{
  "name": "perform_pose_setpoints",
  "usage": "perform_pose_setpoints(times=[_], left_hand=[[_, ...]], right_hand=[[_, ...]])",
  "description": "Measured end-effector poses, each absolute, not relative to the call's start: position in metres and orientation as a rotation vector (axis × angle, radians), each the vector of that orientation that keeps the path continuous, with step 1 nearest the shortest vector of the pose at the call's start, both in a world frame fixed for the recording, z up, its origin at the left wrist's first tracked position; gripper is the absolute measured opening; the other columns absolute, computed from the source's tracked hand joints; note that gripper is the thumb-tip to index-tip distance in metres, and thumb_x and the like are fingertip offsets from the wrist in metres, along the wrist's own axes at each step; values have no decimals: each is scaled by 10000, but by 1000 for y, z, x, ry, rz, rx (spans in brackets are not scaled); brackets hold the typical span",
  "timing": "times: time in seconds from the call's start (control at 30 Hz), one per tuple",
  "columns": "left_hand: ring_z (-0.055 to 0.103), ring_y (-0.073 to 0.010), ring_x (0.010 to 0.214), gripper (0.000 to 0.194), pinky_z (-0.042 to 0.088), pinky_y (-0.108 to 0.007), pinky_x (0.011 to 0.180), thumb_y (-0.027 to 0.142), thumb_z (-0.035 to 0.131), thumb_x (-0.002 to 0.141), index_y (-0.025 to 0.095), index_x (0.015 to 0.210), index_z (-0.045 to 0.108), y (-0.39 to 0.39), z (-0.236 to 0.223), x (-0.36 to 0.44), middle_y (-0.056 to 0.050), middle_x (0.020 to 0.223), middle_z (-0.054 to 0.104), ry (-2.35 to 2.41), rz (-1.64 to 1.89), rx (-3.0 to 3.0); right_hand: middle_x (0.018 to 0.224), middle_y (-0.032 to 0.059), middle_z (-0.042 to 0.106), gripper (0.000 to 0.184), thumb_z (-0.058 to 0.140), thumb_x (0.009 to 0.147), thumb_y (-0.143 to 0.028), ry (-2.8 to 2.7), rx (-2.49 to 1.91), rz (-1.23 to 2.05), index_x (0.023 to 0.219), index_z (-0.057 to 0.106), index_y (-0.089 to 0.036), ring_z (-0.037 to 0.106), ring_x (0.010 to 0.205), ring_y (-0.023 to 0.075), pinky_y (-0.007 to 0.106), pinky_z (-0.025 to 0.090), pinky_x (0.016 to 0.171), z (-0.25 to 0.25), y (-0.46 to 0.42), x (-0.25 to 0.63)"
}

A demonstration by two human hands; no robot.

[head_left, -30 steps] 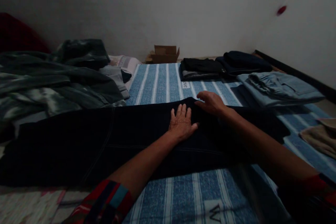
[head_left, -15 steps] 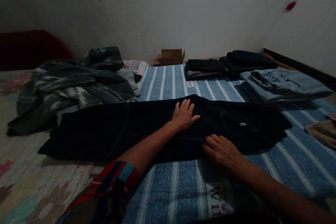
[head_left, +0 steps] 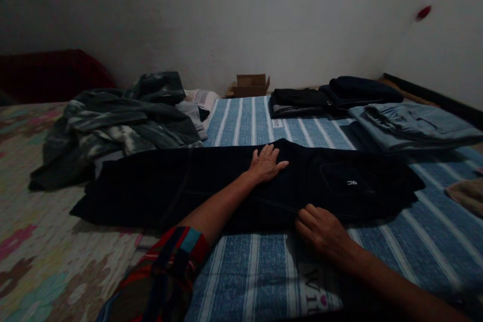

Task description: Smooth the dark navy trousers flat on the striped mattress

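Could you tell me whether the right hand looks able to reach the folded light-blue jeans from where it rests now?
Probably yes: the right hand sits at the dark trousers' near edge, and only flat cloth lies before the light-blue jeans.

A home bedroom: striped bedsheet (head_left: 241,126), folded clothes (head_left: 411,126) and a heaped blanket (head_left: 121,121).

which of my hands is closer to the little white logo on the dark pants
Right. The right hand grips the near edge of the dark pants, just below and left of the white logo. The left hand lies flat mid-garment, farther left of it.
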State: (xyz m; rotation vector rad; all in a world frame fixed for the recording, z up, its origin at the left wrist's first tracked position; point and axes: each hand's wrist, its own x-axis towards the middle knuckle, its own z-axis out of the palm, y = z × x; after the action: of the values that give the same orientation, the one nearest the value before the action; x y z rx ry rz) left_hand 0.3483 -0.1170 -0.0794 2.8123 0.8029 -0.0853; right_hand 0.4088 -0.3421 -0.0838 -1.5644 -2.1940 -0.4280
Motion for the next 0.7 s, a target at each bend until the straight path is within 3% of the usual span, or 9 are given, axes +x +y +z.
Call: perform_pose_setpoints(times=[0.3, 0.5, 0.7], left_hand=[[36, -260, 1424, 741, 71, -532, 1121, 648, 216, 891, 164, 1452, 226, -122, -91, 338, -128, 1551, 123, 762, -62, 2854], [20, -254, 1425, 762, 68, -534, 1122, 671, 185, 879, 170, 1452, 220, -126, -96, 335, -126, 1552, 129, 775, -48, 2832], [25, -259, 1425, 764, 61, -546, 1118, 676, 193, 875, 169, 1445, 234, -128, -96, 333, -129, 1552, 127, 751, -40, 2798]], right_hand=[[721, 40, 509, 254, 354, 864, -28, -2152, -1517, -412, 766, 541, -169, 407, 654, 177, 293, 281, 581, -96, -345, 407], [782, 52, 560, 381, 340, 797, 27, -2181, -1489, -513, 1087, 544, -114, 470, 674, 171, 291, 321, 604, -114, -334, 395], [763, 32, 589, 351, 365, 734, 36, -2164, -1380, -535, 963, 552, -151, 491, 638, 161, 285, 326, 584, -119, -321, 380]])
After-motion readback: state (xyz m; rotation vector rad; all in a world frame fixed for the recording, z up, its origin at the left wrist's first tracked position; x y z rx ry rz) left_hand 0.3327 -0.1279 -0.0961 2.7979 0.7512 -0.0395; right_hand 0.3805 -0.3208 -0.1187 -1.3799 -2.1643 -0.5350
